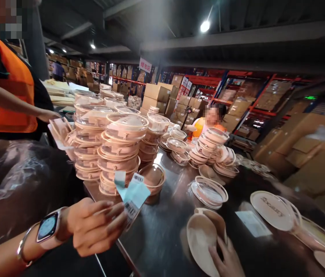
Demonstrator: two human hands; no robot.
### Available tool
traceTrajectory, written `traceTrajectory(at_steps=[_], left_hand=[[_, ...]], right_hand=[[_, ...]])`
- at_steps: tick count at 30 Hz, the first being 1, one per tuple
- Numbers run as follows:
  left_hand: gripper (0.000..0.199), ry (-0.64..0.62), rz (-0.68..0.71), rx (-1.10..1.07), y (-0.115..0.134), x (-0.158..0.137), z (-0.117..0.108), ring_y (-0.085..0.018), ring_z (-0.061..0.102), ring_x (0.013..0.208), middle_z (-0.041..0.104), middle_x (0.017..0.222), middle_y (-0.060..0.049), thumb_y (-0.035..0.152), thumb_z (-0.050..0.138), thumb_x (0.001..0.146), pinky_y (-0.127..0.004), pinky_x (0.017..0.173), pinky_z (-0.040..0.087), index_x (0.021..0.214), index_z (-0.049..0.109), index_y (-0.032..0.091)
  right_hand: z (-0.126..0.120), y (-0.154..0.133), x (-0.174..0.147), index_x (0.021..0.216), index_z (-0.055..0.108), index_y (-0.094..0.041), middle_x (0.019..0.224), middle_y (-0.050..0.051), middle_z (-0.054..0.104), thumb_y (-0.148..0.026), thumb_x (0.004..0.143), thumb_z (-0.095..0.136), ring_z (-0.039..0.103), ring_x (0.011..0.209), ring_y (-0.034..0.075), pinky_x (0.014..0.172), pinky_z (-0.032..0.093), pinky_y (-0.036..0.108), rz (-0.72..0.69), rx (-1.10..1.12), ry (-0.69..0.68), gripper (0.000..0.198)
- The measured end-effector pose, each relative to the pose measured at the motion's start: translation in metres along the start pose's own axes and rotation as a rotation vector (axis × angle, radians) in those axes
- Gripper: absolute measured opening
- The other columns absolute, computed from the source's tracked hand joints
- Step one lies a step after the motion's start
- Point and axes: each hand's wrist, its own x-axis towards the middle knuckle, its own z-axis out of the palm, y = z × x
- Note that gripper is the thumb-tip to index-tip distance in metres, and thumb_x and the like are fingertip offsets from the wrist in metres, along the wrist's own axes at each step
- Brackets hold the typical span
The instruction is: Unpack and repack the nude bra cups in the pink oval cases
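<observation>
My left hand (101, 227), with a watch on its wrist, is closed on a strip of barcode labels (135, 192) with pale blue backing. The strip hangs in front of a tall stack of round beige boxes (119, 148) with clear lids. At the lower middle, my right hand (227, 259) is closed on the edge of a beige oval piece (199, 238), low over the dark table. Behind that piece stands a second curved beige part, partly hidden. Close by lie a few clear lids (210, 190) and a white sheet (253, 223).
The dark metal table (162, 231) carries more stacked boxes (208, 144) and a printed round lid (272, 209). A person in an orange vest (9, 92) stands left, touching a stack; another sits across. Clear plastic film (21, 173) lies left; cartons (318, 161) are piled right.
</observation>
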Motion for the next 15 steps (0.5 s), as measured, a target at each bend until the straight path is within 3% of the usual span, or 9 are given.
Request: traceTrajectory(at_steps=[8,13,15], left_hand=[[0.022,-0.016,-0.084,-0.087,0.014,0.020,-0.004,-0.017,0.075,0.081,0.077,0.075,0.004,0.014,0.058,0.081,-0.025,0.059,0.055,0.065,0.069,0.023],[0.032,0.034,-0.022,-0.185,0.017,0.019,0.002,-0.015,0.074,0.073,0.074,0.063,0.008,0.007,0.053,0.082,-0.025,0.071,0.060,0.060,0.067,0.025],[0.029,-0.014,-0.093,-0.193,0.025,0.009,0.009,-0.013,0.074,0.081,0.075,0.068,0.008,0.006,0.054,0.082,-0.023,0.078,0.058,0.065,0.068,0.025]], right_hand=[[-0.006,-0.009,-0.001,0.110,0.066,-0.018,0.127,0.020,0.058,-0.067,0.081,0.042,0.051,0.126,0.041,0.104,0.043,0.058,-0.008,0.017,-0.013,0.062],[-0.007,-0.013,-0.003,0.110,0.065,-0.018,0.130,0.020,0.055,-0.064,0.082,0.042,0.049,0.127,0.040,0.103,0.044,0.059,-0.022,-0.003,-0.002,0.059],[-0.008,-0.014,-0.004,0.110,0.065,-0.018,0.130,0.020,0.054,-0.062,0.083,0.042,0.050,0.127,0.039,0.104,0.043,0.057,-0.034,-0.003,-0.006,0.057]])
